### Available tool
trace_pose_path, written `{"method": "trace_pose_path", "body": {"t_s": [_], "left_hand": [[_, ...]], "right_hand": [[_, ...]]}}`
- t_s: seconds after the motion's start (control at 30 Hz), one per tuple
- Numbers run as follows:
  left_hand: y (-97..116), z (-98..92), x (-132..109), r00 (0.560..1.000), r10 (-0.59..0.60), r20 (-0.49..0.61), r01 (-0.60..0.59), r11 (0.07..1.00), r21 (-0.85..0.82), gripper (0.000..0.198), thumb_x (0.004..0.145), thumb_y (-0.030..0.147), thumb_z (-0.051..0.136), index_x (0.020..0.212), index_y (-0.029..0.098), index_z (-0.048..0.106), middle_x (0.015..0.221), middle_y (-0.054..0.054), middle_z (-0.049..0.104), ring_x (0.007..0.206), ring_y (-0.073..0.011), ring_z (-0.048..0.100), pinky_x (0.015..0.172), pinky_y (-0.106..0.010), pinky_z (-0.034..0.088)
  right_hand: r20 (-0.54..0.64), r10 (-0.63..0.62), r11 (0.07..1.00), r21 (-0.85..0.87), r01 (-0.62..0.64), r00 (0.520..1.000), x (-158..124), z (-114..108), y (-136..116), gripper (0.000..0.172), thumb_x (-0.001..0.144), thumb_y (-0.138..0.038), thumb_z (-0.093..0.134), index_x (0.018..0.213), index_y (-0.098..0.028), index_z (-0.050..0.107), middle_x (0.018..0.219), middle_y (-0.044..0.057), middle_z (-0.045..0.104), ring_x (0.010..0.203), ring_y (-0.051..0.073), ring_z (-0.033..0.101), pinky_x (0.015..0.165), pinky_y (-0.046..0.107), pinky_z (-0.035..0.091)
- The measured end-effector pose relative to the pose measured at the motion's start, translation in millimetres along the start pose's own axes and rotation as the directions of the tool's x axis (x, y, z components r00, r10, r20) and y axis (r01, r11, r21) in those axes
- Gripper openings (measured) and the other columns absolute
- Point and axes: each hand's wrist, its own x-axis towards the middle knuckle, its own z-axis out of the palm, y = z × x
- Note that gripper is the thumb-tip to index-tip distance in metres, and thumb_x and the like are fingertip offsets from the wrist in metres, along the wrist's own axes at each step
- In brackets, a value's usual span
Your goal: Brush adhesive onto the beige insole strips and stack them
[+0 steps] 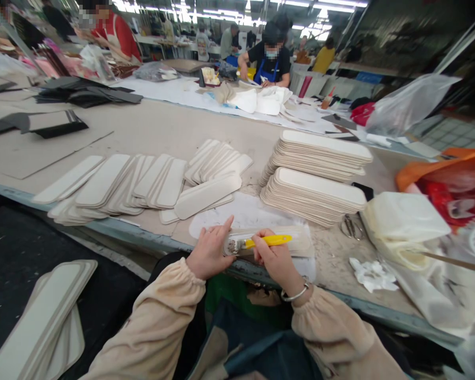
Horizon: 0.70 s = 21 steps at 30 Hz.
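Note:
My right hand (272, 258) is closed round the yellow handle of a paintbrush (275, 240). The bristles rest at the left end of a pale strip-shaped panel (298, 240) lying near the table's front edge. My left hand (214, 248) lies at that same end, fingers apart and fingertips on the panel or the sheet under it; it grips nothing. Beneath the panel is a stained white sheet (203, 220). Loose overlapping panels (208, 196) spread out beyond my left hand. Two neat stacks of panels (320, 187) stand beyond my right hand.
At right are scissors (351, 228), a white plastic container (407, 216) with a stick, crumpled white material (374, 274) and an orange bag (439, 166). More panels (43, 322) lie at lower left. Black sheets (83, 92) lie at far left. A co-worker (269, 58) works across the table.

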Motion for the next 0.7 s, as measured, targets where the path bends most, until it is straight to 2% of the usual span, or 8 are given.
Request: {"method": "trace_pose_path", "body": {"t_s": [0.17, 0.37, 0.53, 0.7], "left_hand": [[-3, 1.6, 0, 1.0, 0.018, -0.006, -0.018, 1.0, 0.0, 0.103, 0.069, 0.028, 0.07, 0.156, 0.022, 0.015, 0.133, -0.012, 0.059, 0.125, -0.0338, 0.052, 0.109, -0.051, 0.035], [-5, 2.1, 1, 1.0, 0.023, -0.014, -0.023, 1.0, 0.0, 0.1, 0.07, 0.027, 0.07, 0.155, 0.021, 0.017, 0.132, -0.013, 0.06, 0.125, -0.0338, 0.052, 0.109, -0.051, 0.035], [-5, 2.4, 2, 0.999, 0.03, -0.025, -0.03, 1.0, 0.006, 0.098, 0.071, 0.028, 0.069, 0.155, 0.02, 0.019, 0.131, -0.012, 0.061, 0.123, -0.0335, 0.054, 0.108, -0.05, 0.037], [-6, 2.8, 2, 0.999, 0.033, -0.018, -0.033, 0.999, 0.025, 0.095, 0.073, 0.027, 0.066, 0.154, 0.016, 0.019, 0.132, -0.014, 0.06, 0.123, -0.0333, 0.054, 0.108, -0.051, 0.036]], "right_hand": [[-0.071, -0.027, 0.987, -0.158, 0.016, 0.997, 1, -20, 3, 0.023, 0.092, -0.044, 0.049, 0.08, -0.024, 0.052, 0.051, -0.006, 0.052, 0.047, 0.014, 0.048, 0.05, 0.026, 0.037], [-0.213, -0.049, 0.958, -0.286, -0.014, 0.976, -3, -71, 2, 0.023, 0.09, -0.042, 0.049, 0.077, -0.024, 0.053, 0.048, -0.006, 0.052, 0.047, 0.015, 0.049, 0.054, 0.028, 0.039], [-0.339, -0.097, 0.919, -0.392, -0.047, 0.936, -10, -110, 8, 0.026, 0.089, -0.044, 0.05, 0.077, -0.023, 0.055, 0.049, -0.005, 0.053, 0.049, 0.016, 0.052, 0.057, 0.029, 0.04], [-0.402, -0.148, 0.883, -0.465, -0.062, 0.904, -13, -132, 10, 0.027, 0.087, -0.045, 0.049, 0.078, -0.021, 0.058, 0.05, -0.003, 0.055, 0.051, 0.018, 0.056, 0.059, 0.03, 0.041]]}}
